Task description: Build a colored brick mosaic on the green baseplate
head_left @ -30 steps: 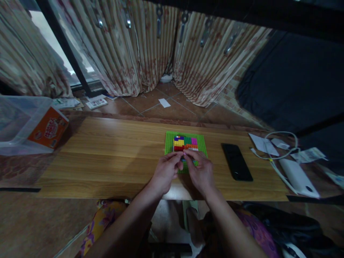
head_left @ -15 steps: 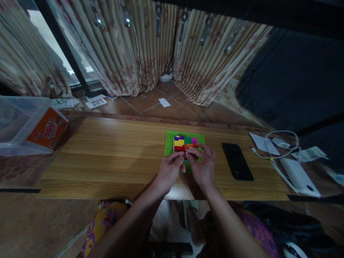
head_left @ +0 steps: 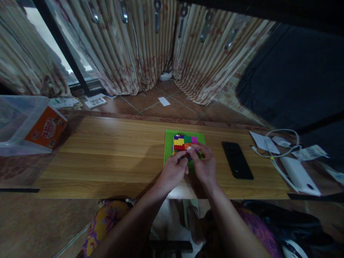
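A green studded baseplate point(head_left: 168, 143) lies on the wooden table, bearing a block of toy building bricks point(head_left: 179, 142) in yellow, red, blue, green, pink and orange. My right hand point(head_left: 204, 161) reaches over the plate's right side, its fingers pinched around a small white piece point(head_left: 189, 148) above the orange bricks. From the left, my left hand point(head_left: 174, 168) has its fingertips drawn together against the near edge of the bricks. Whatever those fingers may hold is hidden. Both hands cover the front part of the plate.
A black phone point(head_left: 237, 160) lies right of the plate. Beyond it are a white cable point(head_left: 279, 168), a white power bank point(head_left: 299, 175) and papers. At the far left stands a clear plastic box point(head_left: 24, 125) with an orange label. Striped curtains hang behind the table point(head_left: 107, 154).
My right fingertips have shifted slightly, and the white piece now shows between them instead of as a strip beneath. My left hand has moved a little to the right.
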Tool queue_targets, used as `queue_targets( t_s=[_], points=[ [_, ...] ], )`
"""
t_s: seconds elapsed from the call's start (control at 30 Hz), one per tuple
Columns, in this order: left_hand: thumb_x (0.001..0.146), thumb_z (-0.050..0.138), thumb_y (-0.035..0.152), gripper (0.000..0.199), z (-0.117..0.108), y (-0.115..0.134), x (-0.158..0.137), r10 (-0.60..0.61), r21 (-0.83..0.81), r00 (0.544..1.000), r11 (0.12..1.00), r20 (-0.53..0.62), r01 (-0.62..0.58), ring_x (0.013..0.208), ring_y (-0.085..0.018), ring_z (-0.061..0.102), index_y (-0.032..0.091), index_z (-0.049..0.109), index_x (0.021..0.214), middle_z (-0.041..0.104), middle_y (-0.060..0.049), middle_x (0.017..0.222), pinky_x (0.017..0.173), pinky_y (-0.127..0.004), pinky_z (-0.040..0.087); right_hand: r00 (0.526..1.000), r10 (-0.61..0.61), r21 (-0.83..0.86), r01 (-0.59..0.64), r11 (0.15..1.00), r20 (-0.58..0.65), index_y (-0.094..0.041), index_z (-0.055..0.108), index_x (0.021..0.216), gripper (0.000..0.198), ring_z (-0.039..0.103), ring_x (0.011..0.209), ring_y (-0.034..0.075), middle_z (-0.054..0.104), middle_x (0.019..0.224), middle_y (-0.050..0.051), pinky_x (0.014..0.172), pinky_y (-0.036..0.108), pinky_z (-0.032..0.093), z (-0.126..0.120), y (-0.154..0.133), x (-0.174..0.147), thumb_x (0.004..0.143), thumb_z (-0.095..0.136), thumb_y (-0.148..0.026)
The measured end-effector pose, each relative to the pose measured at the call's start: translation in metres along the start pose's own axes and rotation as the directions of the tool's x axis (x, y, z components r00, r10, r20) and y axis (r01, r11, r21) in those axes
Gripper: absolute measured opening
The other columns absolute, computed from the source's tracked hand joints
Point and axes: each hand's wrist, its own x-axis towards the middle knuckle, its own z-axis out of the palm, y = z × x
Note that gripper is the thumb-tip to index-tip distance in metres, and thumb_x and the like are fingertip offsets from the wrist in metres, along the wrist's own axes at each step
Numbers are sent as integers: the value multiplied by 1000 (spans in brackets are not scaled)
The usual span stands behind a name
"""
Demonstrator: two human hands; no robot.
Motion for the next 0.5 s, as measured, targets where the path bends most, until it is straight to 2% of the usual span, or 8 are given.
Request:
queue_targets(
  t_s=[0.23,0.33,0.43,0.5],
  points=[
    [83,47,23,39,0,-4,1,-6,17,1000,1000,5,6,50,-11,49,11,62,117,53,5,51,58,-25,38,993,118,49,-116,992,-28,-17,69,94,26,61,88,21,67,94,7,82,37,47,12,2,1,77,65,-36],
    [81,50,20,32,1,-2,0,-3,-27,1000,1000,-28,2,50,-10,48,11,65,109,53,5,51,57,-23,37,990,137,74,-134,988,-35,-17,69,93,26,61,86,20,67,93,6,81,36,47,15,4,1,76,66,-36],
    [80,55,22,24,0,5,-3,-90,-212,992,975,-92,69,45,-7,41,12,66,100,50,5,50,49,-21,30,986,165,115,-162,980,-21,-17,69,94,27,61,84,20,67,92,6,80,36,47,16,6,3,75,68,-36],
    [80,59,27,23,-4,11,-5,-196,-425,979,892,-64,151,40,-4,30,13,65,97,49,6,52,42,-19,21,984,176,134,-174,976,-1,-17,69,94,27,61,83,20,67,90,6,80,37,48,15,5,2,75,68,-36]
  ],
)
